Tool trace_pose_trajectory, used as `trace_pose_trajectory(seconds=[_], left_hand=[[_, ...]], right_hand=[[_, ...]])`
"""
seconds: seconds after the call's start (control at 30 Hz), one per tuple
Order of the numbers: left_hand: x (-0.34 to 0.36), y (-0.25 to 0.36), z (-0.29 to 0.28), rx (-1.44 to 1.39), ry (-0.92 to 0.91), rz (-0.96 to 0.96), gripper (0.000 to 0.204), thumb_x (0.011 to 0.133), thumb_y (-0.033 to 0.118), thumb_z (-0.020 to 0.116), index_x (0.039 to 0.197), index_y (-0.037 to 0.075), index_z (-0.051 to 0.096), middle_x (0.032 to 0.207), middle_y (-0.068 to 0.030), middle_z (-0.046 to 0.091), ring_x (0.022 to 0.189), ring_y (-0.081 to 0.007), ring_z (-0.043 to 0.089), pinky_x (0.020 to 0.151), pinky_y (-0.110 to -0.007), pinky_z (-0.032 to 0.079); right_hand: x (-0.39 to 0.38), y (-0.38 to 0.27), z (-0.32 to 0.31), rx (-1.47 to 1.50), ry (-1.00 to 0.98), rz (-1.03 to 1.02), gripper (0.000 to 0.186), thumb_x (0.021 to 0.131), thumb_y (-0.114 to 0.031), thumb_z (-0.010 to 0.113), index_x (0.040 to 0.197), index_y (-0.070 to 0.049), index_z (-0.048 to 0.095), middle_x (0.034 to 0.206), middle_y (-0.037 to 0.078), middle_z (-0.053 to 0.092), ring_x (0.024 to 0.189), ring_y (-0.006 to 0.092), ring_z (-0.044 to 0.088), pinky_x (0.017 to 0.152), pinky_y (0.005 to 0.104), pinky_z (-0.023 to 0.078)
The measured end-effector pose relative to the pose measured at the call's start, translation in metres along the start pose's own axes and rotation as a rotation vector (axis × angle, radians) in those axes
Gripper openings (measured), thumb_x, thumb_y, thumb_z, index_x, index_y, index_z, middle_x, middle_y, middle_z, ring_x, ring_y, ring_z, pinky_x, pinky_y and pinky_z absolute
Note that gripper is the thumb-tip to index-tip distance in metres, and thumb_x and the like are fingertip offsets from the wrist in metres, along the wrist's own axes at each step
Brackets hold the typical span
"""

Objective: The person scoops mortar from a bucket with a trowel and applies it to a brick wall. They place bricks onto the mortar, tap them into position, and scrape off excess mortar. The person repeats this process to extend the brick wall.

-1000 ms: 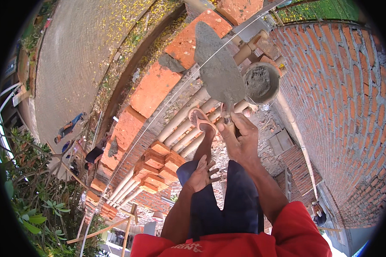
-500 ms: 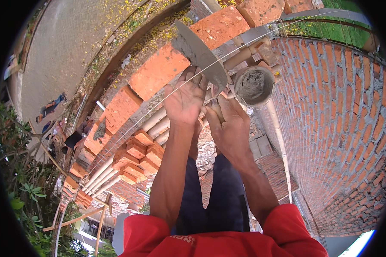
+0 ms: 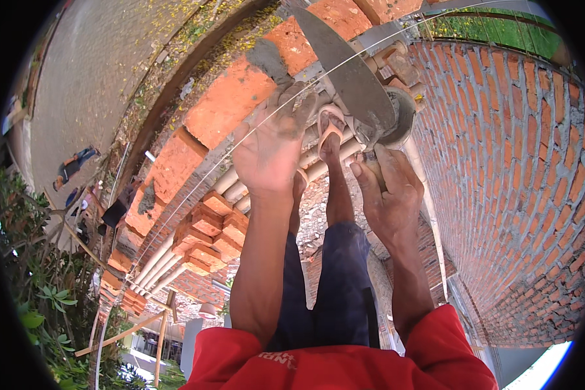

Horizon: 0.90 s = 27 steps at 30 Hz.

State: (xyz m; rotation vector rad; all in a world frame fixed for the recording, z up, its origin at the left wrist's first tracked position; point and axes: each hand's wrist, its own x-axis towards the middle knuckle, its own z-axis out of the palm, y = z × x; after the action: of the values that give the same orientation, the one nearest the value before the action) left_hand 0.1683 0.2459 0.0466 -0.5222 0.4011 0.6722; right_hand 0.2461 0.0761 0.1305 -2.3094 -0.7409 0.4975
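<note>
My right hand (image 3: 393, 192) is closed around the handle of a trowel (image 3: 348, 71). The long grey blade points up and to the left, and partly covers the mortar bucket (image 3: 406, 120). My left hand (image 3: 266, 156) has its palm up and its fingers spread and slightly blurred; nothing shows in it. Its fingertips are close to a gap between red bricks, where grey mortar (image 3: 266, 58) lies on the brick course (image 3: 231, 101). A thin string line (image 3: 234, 146) runs along the course and passes near my left hand.
Loose bricks (image 3: 208, 227) are stacked on bamboo poles (image 3: 166, 266) below the course. At right rises a brick wall (image 3: 507, 175) with grey joints. My sandalled foot (image 3: 330, 127) rests on the poles. People (image 3: 75, 166) are down at the far left.
My right hand and the trowel have moved to the right, so the blade now overlaps the bucket. The left hand has shifted slightly left and its fingers have spread.
</note>
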Motion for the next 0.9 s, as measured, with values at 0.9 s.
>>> trace_pose_trajectory(seconds=[0.9], left_hand=[[-0.25,0.107,-0.14,0.36,0.691,0.119,0.068,0.106,0.059,0.041,0.163,0.02,0.035,0.17,-0.0081,0.033,0.16,-0.0312,0.022,0.126,-0.07,0.012]], right_hand=[[-0.09,0.073,0.214,1.305,-0.285,0.423,0.05,0.112,-0.043,0.05,0.11,0.004,0.064,0.089,0.005,0.06,0.075,0.0115,0.057,0.07,0.0272,0.05]])
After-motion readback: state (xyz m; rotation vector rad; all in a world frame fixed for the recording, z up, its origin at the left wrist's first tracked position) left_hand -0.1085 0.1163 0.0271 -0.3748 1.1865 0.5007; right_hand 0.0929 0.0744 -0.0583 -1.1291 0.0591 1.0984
